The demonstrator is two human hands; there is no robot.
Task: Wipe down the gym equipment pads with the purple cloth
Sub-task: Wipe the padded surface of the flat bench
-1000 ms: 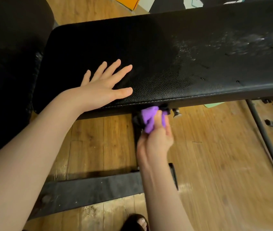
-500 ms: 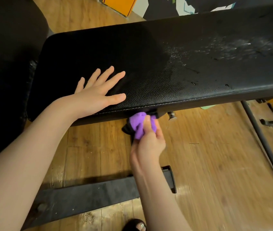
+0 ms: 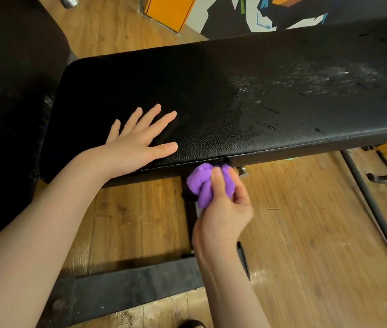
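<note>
Purple cloth sits bunched in the right hand, fingers closed tight on it, pressed to the near edge of the black pad. A moment ago it was a little lower on the edge. The left hand stays flat and open on top, holding nothing. White marks farther right probably still need wiping.

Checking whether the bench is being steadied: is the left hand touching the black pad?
Touching. The head view shows the left hand lying flat, fingers spread, on top of the black pad, with no gap visible beneath the palm.
</note>
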